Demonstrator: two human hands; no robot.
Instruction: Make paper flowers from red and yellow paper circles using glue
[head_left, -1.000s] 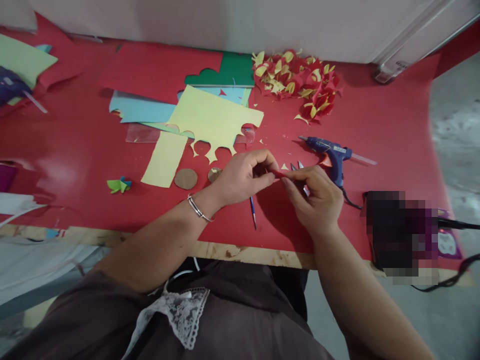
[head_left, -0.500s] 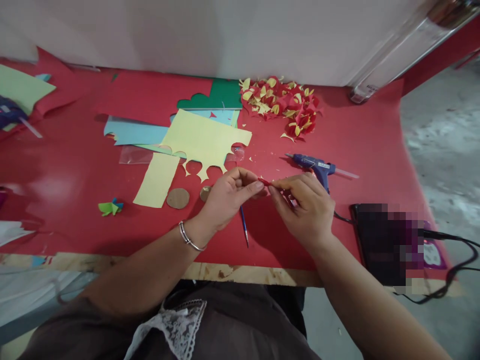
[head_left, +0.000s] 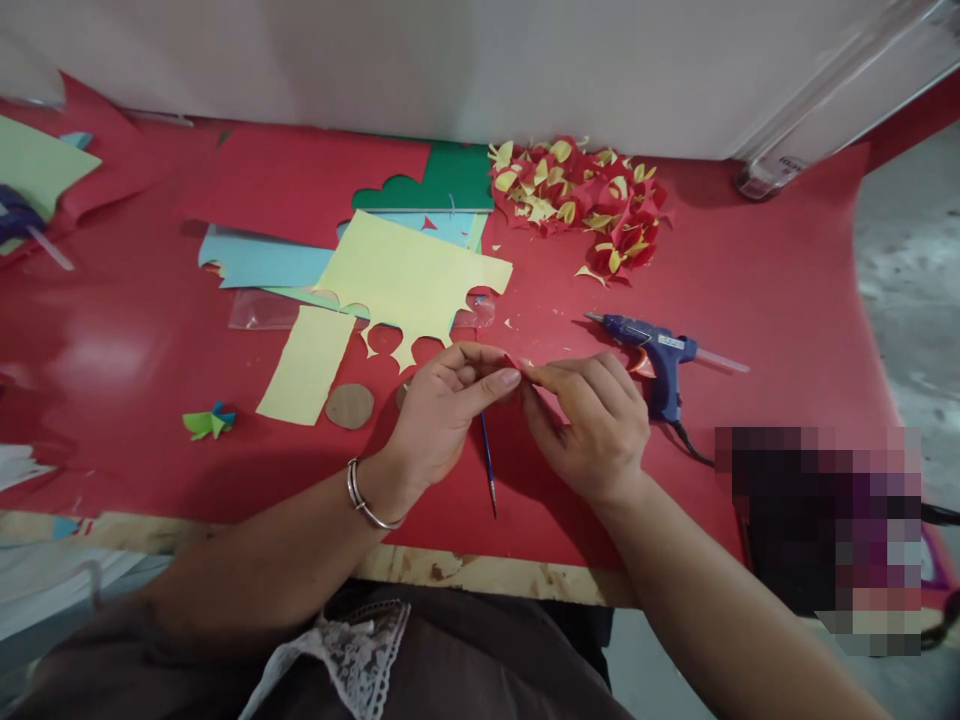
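Observation:
Between my two hands is a small piece of red paper [head_left: 511, 361], mostly covered by the fingertips. My left hand [head_left: 442, 410], with a silver bracelet at the wrist, pinches it between thumb and fingers. Thumb and index finger of my right hand [head_left: 592, 430] are closed on its other side, touching the left fingertips. Below them a thin blue brush [head_left: 488, 460] lies on the red tabletop [head_left: 262, 490]. A round brown disc [head_left: 349, 406] rests left of my left hand, and a second disc [head_left: 403, 392] is partly hidden behind it.
A blue glue gun [head_left: 664, 350] with a cord lies right of my right hand. Red and yellow paper pieces [head_left: 570, 195] are heaped at the back. Cut yellow paper [head_left: 405, 265] covers other sheets. A green-blue paper piece [head_left: 208, 422] sits at left; a blurred dark object [head_left: 780, 530] at right.
Both hands stay together on the red paper, which shows less between the fingertips now. My right hand has shifted slightly left against the left one. The view has moved a little.

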